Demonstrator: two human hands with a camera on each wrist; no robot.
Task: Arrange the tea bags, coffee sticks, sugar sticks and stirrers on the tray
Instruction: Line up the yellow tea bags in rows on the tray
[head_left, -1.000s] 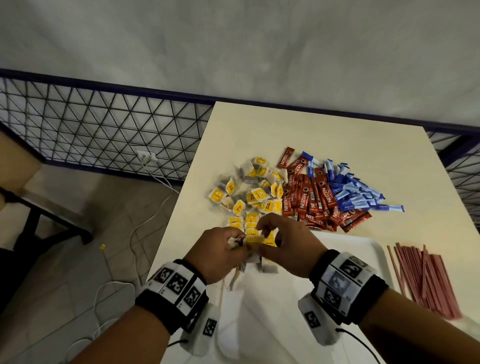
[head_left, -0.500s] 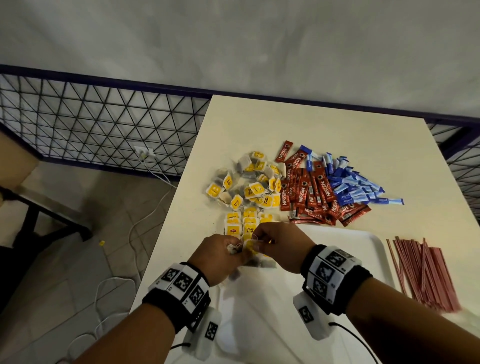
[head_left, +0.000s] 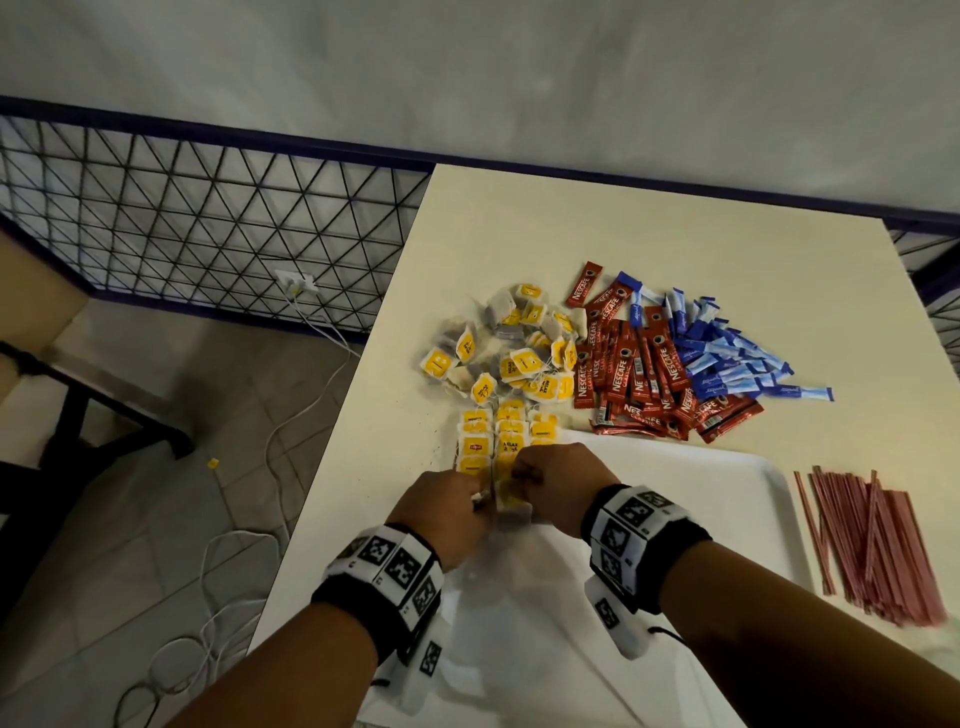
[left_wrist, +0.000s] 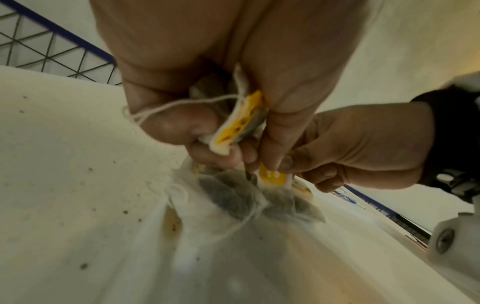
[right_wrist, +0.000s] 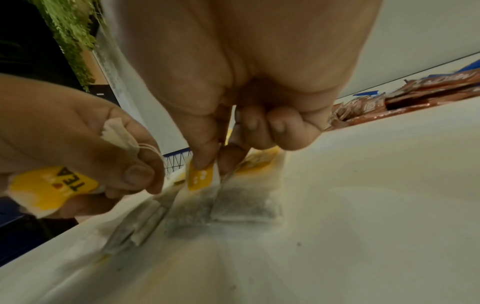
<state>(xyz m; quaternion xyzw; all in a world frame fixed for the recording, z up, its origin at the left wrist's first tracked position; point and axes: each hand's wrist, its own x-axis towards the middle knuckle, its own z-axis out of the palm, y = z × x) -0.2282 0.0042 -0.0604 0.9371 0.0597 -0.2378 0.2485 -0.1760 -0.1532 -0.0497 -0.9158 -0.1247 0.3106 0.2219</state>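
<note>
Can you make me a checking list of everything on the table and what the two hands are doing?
Surface: cream table, specks near the tea bags.
Job's things: white tray with tea bags in rows; loose tea bag pile, coffee sticks, sugar sticks and stirrers on the table.
Clutter: nothing seen.
Hands: left hand grips a tea bag; right hand pinches a tea bag tag.
Cables: white cables on the floor.
Surroundings: mesh railing, wall.

Premises resemble an office or café corner: cream table (head_left: 649, 249) against plain wall (head_left: 519, 67), black lattice railing (head_left: 182, 223) at ten o'clock, tiled floor (head_left: 130, 545).
</note>
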